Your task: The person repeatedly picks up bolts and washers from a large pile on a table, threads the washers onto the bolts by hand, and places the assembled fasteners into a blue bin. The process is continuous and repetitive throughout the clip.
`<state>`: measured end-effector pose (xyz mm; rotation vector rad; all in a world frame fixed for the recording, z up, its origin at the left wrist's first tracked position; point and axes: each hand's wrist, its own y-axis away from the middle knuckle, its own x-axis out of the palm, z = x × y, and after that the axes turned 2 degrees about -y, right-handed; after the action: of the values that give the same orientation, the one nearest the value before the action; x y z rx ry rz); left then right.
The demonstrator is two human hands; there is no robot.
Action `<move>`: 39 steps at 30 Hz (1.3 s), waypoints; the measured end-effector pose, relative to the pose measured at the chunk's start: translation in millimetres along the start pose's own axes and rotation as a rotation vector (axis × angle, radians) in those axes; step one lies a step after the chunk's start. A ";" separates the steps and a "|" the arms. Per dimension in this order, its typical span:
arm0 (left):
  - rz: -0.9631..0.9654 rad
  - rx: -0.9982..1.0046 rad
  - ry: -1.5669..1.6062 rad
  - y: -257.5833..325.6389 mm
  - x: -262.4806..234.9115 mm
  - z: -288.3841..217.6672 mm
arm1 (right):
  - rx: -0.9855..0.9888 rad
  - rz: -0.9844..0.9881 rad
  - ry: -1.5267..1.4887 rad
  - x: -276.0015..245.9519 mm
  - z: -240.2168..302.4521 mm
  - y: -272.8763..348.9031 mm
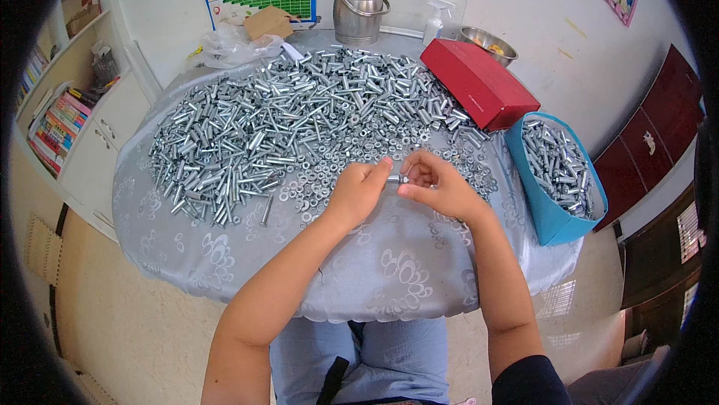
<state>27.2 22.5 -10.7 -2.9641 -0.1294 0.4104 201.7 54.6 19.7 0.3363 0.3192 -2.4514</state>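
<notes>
Near the front middle of the table, my left hand (356,194) is closed round a silver bolt (393,178), whose end points to the right. The rest of the bolt is hidden in the fingers. My right hand (443,189) curls in from the other side, its thumb and forefinger pinched about a small nut (404,179) at the bolt's end. Just beyond both hands lie loose nuts and washers (322,180). Behind and to the left of them spreads a large heap of silver bolts (247,117).
A blue fabric bin (558,229) full of bolts stands at the right edge. Behind it is a red box (483,79). A metal pail (358,12), a spray bottle (434,23), a steel bowl (490,42) and a plastic bag (232,46) line the back. A grey patterned cloth (404,278) covers the table.
</notes>
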 end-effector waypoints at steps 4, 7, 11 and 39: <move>-0.005 0.012 -0.002 0.1 0.0 1.0 | 0.032 0.103 0.136 -6.0 1.1 -1.7; -0.006 0.001 -0.005 1.4 1.2 -2.7 | 0.038 0.100 0.084 -5.4 -1.1 -0.4; -0.013 -0.009 -0.002 1.8 0.9 -3.3 | -0.171 -0.021 0.144 1.5 -2.3 -1.1; -0.024 0.036 -0.114 2.5 2.9 -3.1 | 0.092 0.053 0.058 0.2 5.4 0.2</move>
<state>30.9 20.0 -8.8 -2.9009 -0.1676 0.5729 200.8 52.7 24.7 0.4503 0.2199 -2.4126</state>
